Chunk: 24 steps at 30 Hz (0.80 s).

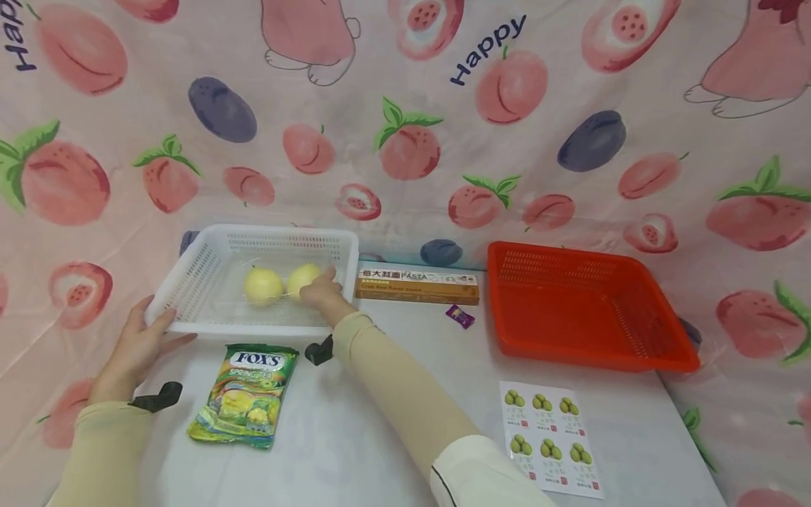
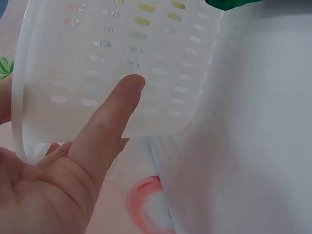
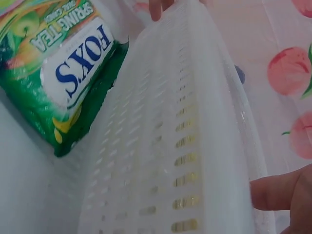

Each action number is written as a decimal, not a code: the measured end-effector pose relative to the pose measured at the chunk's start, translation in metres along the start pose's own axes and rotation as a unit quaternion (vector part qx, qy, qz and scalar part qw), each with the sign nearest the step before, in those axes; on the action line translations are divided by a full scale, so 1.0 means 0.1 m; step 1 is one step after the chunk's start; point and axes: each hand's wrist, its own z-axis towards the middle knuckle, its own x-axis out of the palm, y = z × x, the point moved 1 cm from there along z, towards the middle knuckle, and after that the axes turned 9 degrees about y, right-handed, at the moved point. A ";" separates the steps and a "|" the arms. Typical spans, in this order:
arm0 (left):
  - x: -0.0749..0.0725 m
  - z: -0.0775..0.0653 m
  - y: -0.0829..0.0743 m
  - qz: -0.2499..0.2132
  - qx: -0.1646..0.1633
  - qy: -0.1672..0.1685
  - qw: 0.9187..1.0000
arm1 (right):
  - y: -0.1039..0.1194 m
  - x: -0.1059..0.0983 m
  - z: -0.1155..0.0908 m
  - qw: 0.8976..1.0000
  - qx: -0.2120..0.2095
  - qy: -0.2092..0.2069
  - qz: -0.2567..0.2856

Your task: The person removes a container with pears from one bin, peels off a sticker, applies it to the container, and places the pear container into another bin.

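Observation:
A white plastic basket point(image 1: 253, 329) stands at the back left of the table, with two round yellow fruits inside, one of them the left fruit point(image 1: 262, 286). My left hand point(image 1: 136, 345) grips the basket's front left corner; in the left wrist view one finger point(image 2: 122, 102) lies along the slotted outer wall. My right hand point(image 1: 326, 292) reaches over the front rim into the basket, thumb and fingers around the right fruit point(image 1: 303, 278). The right wrist view shows a fingertip point(image 3: 270, 192) beyond the rim, with the fruit hidden behind the wall.
A green Fox's candy bag point(image 1: 247, 398) lies in front of the basket. To the right are a pasta box point(image 1: 417, 285), a small purple-wrapped candy point(image 1: 460, 316) and a red basket point(image 1: 564, 310). A sticker sheet point(image 1: 551, 440) lies at the front right. Fruit-print cloth point(image 1: 380, 84) hangs behind.

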 end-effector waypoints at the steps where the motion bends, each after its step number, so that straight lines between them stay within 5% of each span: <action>1: 0.00 0.00 0.00 -0.017 0.002 0.000 1.000 | -0.01 0.01 0.01 1.000 0.004 0.010 0.014; 10: -0.01 0.00 0.01 0.000 -0.014 0.000 1.000 | -0.11 0.02 0.02 0.982 0.007 0.082 0.169; 17: -0.01 0.00 0.01 -0.004 -0.018 0.001 1.000 | -0.10 0.05 -0.02 0.969 0.003 0.065 0.238; 24: -0.01 0.00 0.01 -0.010 -0.023 -0.007 1.000 | -0.10 0.09 -0.04 0.948 -0.063 0.065 0.306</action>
